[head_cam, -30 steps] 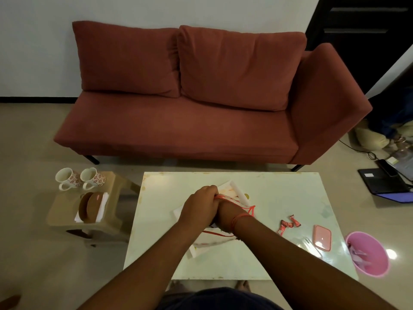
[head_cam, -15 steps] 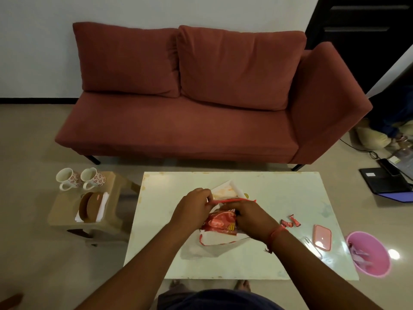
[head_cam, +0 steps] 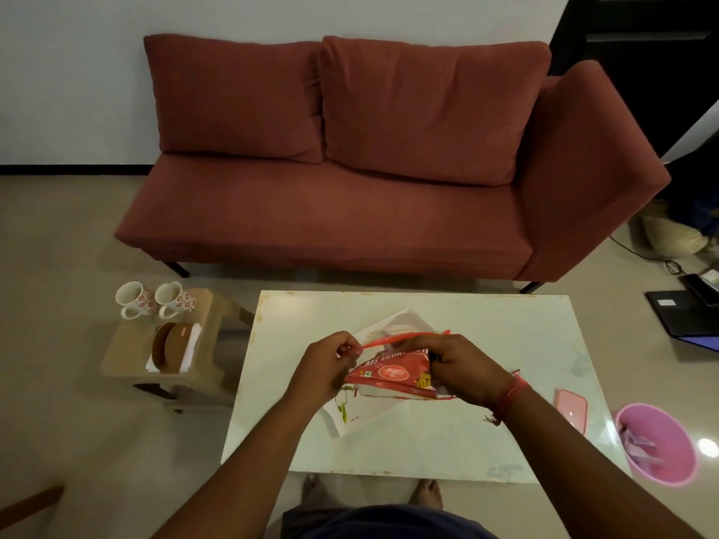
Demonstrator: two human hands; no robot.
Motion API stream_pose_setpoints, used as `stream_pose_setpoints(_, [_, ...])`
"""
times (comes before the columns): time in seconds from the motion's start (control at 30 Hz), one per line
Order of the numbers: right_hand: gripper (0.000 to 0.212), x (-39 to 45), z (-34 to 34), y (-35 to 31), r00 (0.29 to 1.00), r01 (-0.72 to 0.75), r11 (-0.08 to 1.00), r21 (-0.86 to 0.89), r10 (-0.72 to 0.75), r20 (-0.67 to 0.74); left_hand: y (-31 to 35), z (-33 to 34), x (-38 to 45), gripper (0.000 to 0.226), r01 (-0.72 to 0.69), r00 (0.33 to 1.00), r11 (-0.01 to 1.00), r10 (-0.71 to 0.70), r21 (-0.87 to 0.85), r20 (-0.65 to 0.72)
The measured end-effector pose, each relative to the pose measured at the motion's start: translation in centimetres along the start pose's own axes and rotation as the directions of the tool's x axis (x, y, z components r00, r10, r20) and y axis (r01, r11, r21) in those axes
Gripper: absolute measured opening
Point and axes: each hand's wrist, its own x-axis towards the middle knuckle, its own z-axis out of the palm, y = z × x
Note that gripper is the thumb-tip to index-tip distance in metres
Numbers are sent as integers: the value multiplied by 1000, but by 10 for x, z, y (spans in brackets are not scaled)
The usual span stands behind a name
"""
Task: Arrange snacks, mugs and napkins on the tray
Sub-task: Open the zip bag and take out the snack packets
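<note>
A red snack packet is held above a white tray on the pale table. My left hand pinches the torn red strip at the packet's top left. My right hand grips the packet's right side. Two white mugs with red flowers stand on a small beige stool to the left of the table. White napkins lie there in a brown holder.
A red sofa stands behind the table. A pink phone lies at the table's right edge. A pink bin sits on the floor to the right. A laptop lies on the floor far right.
My hands have drawn apart, the right one moving right. The packet's top strip now stretches between them, and the packet sits higher over the tray.
</note>
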Motion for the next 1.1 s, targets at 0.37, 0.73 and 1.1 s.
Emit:
stream_pose_setpoints(0.37, [36,-14,14,-3,987,147,861,487,-161,-12,6,6,5,21,6,989,995,-20,-97,-145])
stream_pose_setpoints(0.73, [32,-7,42,-1,904,340,536,773,42,-426,-14,29,24,17,178,952,973,-132,148,-275])
stream_pose_setpoints(1.1, [33,27,13,34,830,260,408,875,368,-419,-66,-9,11,16,291,873,920,-367,-262,-321])
